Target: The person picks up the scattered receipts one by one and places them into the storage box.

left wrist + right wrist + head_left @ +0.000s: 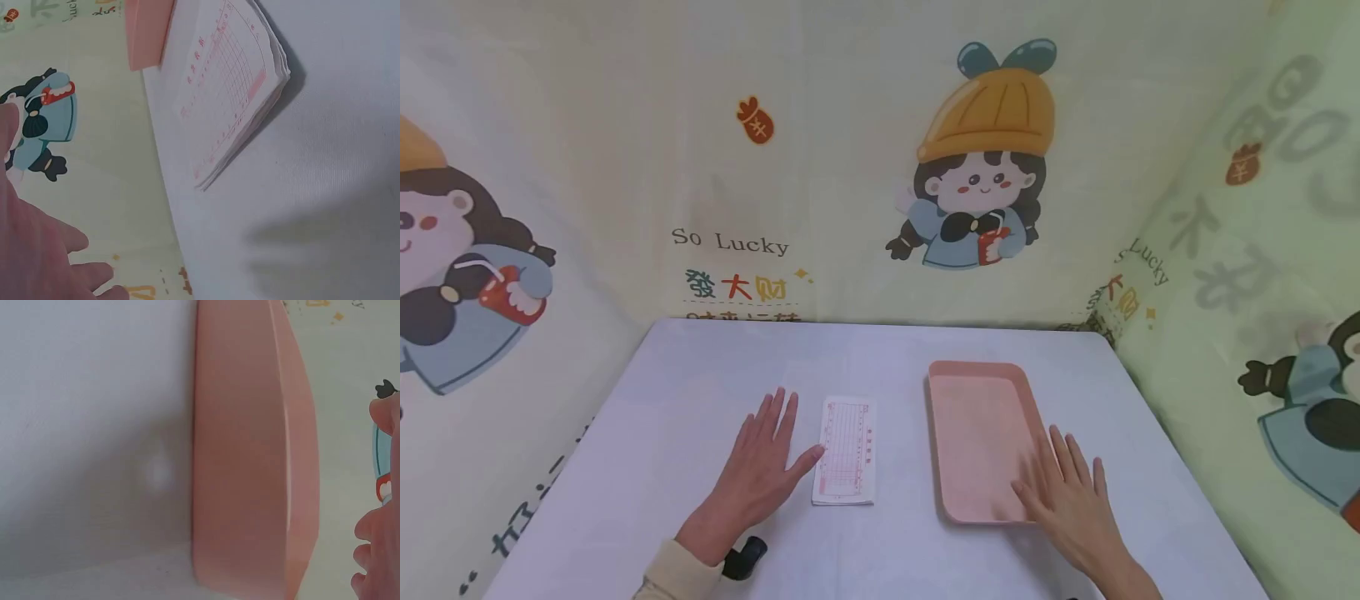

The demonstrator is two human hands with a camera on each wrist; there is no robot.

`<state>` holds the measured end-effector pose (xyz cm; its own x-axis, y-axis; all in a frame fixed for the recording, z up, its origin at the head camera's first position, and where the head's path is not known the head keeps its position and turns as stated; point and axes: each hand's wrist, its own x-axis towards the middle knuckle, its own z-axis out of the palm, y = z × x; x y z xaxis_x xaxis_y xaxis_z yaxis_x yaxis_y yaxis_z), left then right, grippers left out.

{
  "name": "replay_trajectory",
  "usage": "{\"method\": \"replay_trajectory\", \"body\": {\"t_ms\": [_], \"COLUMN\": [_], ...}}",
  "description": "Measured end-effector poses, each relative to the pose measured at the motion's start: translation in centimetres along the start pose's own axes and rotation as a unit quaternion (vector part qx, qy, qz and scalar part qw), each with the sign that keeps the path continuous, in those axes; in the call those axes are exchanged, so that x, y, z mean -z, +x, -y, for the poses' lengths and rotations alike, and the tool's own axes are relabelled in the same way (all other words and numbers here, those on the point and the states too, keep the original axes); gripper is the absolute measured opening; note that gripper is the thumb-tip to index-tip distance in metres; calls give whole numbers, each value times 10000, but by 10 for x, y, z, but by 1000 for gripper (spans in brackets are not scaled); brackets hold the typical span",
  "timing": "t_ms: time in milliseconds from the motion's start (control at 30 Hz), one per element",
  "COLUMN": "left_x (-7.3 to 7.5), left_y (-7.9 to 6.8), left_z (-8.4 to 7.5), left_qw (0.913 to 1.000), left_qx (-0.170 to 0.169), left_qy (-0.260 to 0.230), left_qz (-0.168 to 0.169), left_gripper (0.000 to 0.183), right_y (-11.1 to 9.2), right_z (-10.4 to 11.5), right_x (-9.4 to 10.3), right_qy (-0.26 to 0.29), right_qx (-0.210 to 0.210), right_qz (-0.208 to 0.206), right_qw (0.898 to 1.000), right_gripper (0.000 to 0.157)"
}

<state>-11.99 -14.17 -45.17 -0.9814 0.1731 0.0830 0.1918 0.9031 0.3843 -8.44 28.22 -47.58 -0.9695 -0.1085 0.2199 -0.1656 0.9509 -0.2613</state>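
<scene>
A pad of printed paper forms (847, 450), white with a red grid and red characters, lies on the table. To its left my left hand (754, 477) hovers with fingers spread, the thumb tip overlapping the pad's left edge in the head view. Layered page edges of the pad (237, 94) show in the left wrist view. Right of the pad sits a pink rectangular tray (981, 442) with a raised rim. Above the tray's lower right corner my right hand (1075, 508) is held out, fingers extended, holding nothing. The tray's side wall (240, 450) fills the middle of the right wrist view.
The white table (715, 358) is enclosed by a cloth backdrop (850, 167) printed with cartoon figures and lettering, behind and at both sides. A black strap piece (745, 558) sits at my left wrist below a beige sleeve (681, 573).
</scene>
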Motion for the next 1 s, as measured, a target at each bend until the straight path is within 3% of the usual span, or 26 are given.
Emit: {"method": "replay_trajectory", "body": {"t_ms": [200, 367, 533, 700, 1000], "left_x": [1, 1, -1, -4, -7], "left_y": [3, 8, 11, 12, 20], "left_z": [1, -1, -4, -4, -4], "left_qw": [9972, 9876, 9745, 9665, 9547], "left_qx": [306, 631, 940, 1038, 1380], "left_qy": [-589, -1279, -1936, -2274, -2572], "left_qz": [329, 651, 640, 592, 570], "left_gripper": [89, 88, 83, 79, 66], "right_y": [-4, -7, -9, -10, -11], "right_z": [-7, -13, -16, -15, -17], "right_x": [-9, -16, -21, -22, -33], "right_qy": [44, 114, 205, 315, 391], "right_qx": [9, -44, -187, -387, -235], "right_qz": [-178, -199, -1, 256, -181], "right_qw": [9998, 9997, 9996, 9984, 9988], "right_gripper": [81, 81, 83, 85, 81]}}
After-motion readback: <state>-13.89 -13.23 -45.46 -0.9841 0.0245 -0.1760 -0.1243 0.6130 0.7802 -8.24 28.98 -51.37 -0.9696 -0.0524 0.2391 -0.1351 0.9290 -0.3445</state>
